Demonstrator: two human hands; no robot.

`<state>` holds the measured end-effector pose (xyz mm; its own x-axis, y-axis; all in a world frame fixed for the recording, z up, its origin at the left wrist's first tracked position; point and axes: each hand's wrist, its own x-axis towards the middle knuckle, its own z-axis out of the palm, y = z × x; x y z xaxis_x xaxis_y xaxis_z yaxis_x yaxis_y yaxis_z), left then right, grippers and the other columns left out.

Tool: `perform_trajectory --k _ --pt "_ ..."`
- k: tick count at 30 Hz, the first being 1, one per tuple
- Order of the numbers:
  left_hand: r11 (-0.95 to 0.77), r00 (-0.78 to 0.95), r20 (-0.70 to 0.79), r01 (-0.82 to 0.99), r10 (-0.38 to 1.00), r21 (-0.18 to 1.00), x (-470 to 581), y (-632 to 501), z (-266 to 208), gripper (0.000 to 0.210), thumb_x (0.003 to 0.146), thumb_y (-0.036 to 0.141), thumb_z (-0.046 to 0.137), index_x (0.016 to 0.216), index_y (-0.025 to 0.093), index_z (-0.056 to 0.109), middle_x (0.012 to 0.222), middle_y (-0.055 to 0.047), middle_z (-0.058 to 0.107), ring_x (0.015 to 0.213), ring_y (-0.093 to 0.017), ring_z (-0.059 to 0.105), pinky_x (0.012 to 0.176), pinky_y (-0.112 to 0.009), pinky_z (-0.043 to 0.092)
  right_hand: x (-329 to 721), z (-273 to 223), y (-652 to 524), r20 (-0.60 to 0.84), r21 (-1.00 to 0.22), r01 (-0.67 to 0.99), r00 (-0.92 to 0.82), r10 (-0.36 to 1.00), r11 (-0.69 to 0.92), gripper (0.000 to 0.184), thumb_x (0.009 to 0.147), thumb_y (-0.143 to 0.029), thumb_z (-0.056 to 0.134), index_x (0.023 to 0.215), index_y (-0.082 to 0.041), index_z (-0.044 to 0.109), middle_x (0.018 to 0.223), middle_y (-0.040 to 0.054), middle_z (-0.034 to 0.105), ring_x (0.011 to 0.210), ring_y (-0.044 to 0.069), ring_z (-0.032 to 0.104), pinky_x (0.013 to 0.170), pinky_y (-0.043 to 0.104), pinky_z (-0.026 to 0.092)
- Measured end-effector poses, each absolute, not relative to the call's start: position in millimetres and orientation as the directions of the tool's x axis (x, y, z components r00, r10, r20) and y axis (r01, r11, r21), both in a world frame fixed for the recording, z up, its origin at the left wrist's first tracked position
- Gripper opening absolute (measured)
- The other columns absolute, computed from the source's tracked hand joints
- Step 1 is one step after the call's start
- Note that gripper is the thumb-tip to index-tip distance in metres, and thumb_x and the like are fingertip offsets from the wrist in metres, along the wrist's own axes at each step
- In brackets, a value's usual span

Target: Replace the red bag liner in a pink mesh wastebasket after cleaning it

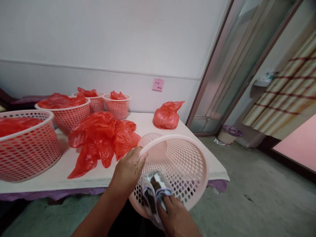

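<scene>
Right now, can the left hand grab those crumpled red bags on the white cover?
Probably not without letting go: the left hand is gripping the pink basket. But the crumpled red bags lie close beside it, with nothing seen blocking the way.

One head-worn view, looking forward and down, right over the left hand (130, 166) and right hand (175, 214), so close the left forearm (101, 207) runs off the bottom edge! The pink basket (184, 151) looms at lower centre, the wall (111, 36) stands farther off across the top, floor (247, 200) fills lower right.
</scene>
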<state>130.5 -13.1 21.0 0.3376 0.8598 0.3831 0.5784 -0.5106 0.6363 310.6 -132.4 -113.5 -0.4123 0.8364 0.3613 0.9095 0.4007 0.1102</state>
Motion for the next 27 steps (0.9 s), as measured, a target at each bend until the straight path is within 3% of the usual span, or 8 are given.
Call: perform_trajectory --k 4,9,12,15,17,20,22,27 --pt "-0.549 0.255 0.495 0.523 0.83 0.652 126.4 -17.5 12.3 0.036 0.096 0.044 0.041 0.112 0.016 0.059 0.102 -0.009 0.062 0.098 -0.024 0.059 0.086 -0.04 0.045 289.9 -117.0 -122.4 0.329 -0.009 0.917 -0.373 0.868 0.398 0.047 0.07 -0.011 0.061 0.116 -0.023 0.058 0.091 0.0079 0.069 0.074 0.026 0.066 0.061 0.033 0.054" --pt "-0.511 0.105 0.518 0.41 0.849 0.755 122.1 -35.0 -16.0 0.029 0.097 0.035 0.043 0.117 0.02 0.057 0.102 -0.004 0.06 0.099 -0.017 0.057 0.089 -0.03 0.044 261.3 -78.5 -106.8 0.242 -0.542 0.758 -0.274 0.931 0.364 0.061 0.065 -0.018 0.062 0.126 -0.02 0.053 0.119 0.0141 0.061 0.105 0.029 0.06 0.089 0.039 0.051" --pt "-0.587 0.117 0.611 0.462 0.783 0.665 119.6 -39.4 -23.8 0.028 0.098 0.028 0.043 0.121 0.019 0.057 0.1 -0.003 0.058 0.096 -0.014 0.057 0.088 -0.026 0.044 255.4 -66.4 -93.5 0.264 -0.689 0.608 -0.297 0.918 0.395 0.053 0.077 -0.018 0.057 0.129 -0.025 0.05 0.126 0.0093 0.059 0.115 0.023 0.056 0.099 0.035 0.045" --pt "-0.695 0.206 0.714 0.515 0.669 0.502 117.8 -36.1 -20.8 0.029 0.098 0.024 0.043 0.119 0.012 0.059 0.093 -0.005 0.056 0.088 -0.014 0.057 0.082 -0.025 0.046 262.1 -79.3 -78.5 0.191 -0.549 0.751 -0.316 0.929 0.368 0.058 0.079 -0.012 0.054 0.134 -0.029 0.048 0.13 0.0101 0.058 0.116 0.025 0.058 0.094 0.036 0.048" --pt "-0.725 0.245 0.742 0.536 0.624 0.433 118.2 -33.3 -16.4 0.031 0.098 0.024 0.043 0.119 0.007 0.058 0.091 -0.007 0.058 0.087 -0.016 0.059 0.079 -0.026 0.048 272.9 -92.1 -67.4 0.103 -0.302 0.908 -0.273 0.957 0.291 0.054 0.083 -0.012 0.05 0.133 -0.03 0.051 0.125 0.0133 0.061 0.108 0.028 0.062 0.086 0.039 0.051" --pt "-0.74 0.306 0.723 0.534 0.619 0.408 121.0 -32.3 -11.2 0.033 0.098 0.026 0.042 0.118 0.006 0.059 0.09 -0.009 0.059 0.087 -0.018 0.061 0.078 -0.029 0.05 296.9 -98.6 -48.1 0.039 0.031 0.988 -0.15 0.988 0.149 0.04 0.088 -0.011 0.045 0.122 -0.024 0.06 0.11 0.0158 0.066 0.092 0.03 0.066 0.076 0.04 0.053" --pt "-0.748 0.343 0.699 0.517 0.627 0.417 123.2 -33.1 -9.4 0.032 0.098 0.026 0.042 0.119 0.008 0.059 0.091 -0.009 0.06 0.086 -0.019 0.062 0.077 -0.031 0.052 315.4 -92.0 -33.9 0.071 0.11 0.993 -0.06 0.996 0.052 0.037 0.087 -0.008 0.042 0.118 -0.019 0.062 0.108 0.0181 0.066 0.092 0.031 0.066 0.075 0.04 0.052" --pt "-0.75 0.377 0.67 0.496 0.639 0.437 125.0 -31.4 -7.7 0.033 0.098 0.028 0.041 0.123 0.01 0.056 0.096 -0.009 0.064 0.092 -0.02 0.065 0.078 -0.034 0.055 346.3 -73.9 -9.0 0.16 0.127 0.986 0.084 0.984 -0.105 0.037 0.09 -0.007 0.033 0.115 -0.013 0.059 0.108 0.0223 0.061 0.095 0.034 0.063 0.075 0.044 0.05"
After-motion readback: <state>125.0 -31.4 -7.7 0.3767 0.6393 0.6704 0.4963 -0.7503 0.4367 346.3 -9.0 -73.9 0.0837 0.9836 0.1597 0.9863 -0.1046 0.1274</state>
